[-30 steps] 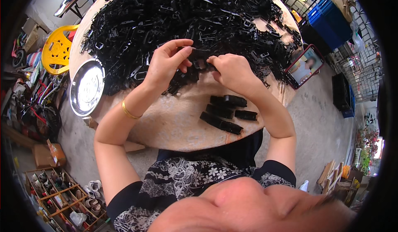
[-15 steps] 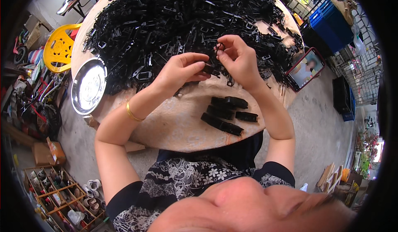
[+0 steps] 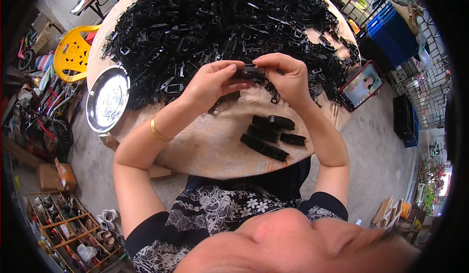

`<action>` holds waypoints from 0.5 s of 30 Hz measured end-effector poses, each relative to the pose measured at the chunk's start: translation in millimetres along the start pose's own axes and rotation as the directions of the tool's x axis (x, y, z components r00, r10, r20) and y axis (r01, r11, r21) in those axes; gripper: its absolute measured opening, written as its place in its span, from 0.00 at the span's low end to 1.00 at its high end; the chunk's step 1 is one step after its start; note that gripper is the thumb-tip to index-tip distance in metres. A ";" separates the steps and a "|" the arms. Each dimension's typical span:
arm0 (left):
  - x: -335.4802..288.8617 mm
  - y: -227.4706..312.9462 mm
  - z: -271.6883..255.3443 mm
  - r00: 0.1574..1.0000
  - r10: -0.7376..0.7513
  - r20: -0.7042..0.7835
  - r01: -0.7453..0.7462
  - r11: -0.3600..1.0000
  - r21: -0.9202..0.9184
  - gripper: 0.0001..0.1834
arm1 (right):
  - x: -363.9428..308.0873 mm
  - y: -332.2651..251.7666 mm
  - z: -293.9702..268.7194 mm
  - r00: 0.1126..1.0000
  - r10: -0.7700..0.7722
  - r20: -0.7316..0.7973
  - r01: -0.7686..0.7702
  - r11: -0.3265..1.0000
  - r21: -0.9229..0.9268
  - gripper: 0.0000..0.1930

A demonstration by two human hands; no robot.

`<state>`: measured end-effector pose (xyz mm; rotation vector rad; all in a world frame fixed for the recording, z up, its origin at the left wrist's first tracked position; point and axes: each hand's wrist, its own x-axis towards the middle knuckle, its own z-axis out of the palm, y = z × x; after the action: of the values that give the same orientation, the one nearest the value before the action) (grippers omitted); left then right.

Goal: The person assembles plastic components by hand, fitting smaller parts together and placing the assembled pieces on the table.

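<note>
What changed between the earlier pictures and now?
The left hand has shifted rightward since the first picture. The right hand, raised half a second ago, has lowered toward it; both now grip a black part. The black blocks, plate and phone stayed put.

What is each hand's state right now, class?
Left hand: pinched shut, holding a small black part.
Right hand: pinched shut, apparently on the same part.

Yellow plastic chair [image 3: 73, 60], shiny metal plate [image 3: 108, 99], propped phone [image 3: 362, 88], blue crate [image 3: 393, 33], shoe rack [image 3: 64, 222]
</note>
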<state>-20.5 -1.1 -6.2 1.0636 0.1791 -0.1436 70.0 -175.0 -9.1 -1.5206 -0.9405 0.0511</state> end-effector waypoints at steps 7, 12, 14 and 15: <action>-1.2 -4.2 2.7 0.997 0.081 0.006 -0.081 0.995 0.060 0.16 | -0.1 -0.7 6.6 0.995 -0.093 0.025 0.095 0.983 -0.156 0.09; -0.5 -5.7 0.4 0.996 0.087 -0.013 -0.083 0.979 0.187 0.17 | -2.3 1.0 5.6 0.990 -0.106 0.094 0.120 0.981 -0.152 0.08; -2.6 -3.5 0.6 0.994 0.111 0.011 -0.111 0.975 0.193 0.17 | 0.1 -3.8 -0.6 0.962 0.199 0.185 -0.210 0.977 0.039 0.10; -3.2 -2.8 1.1 0.994 0.108 0.011 -0.108 0.975 0.194 0.17 | 3.4 -5.2 -7.4 0.921 0.294 0.256 -0.329 0.939 0.104 0.14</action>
<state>-24.0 -3.3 -7.4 1.2650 0.1074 -0.0636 73.6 -179.7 -1.5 -1.5369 -0.8507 0.5324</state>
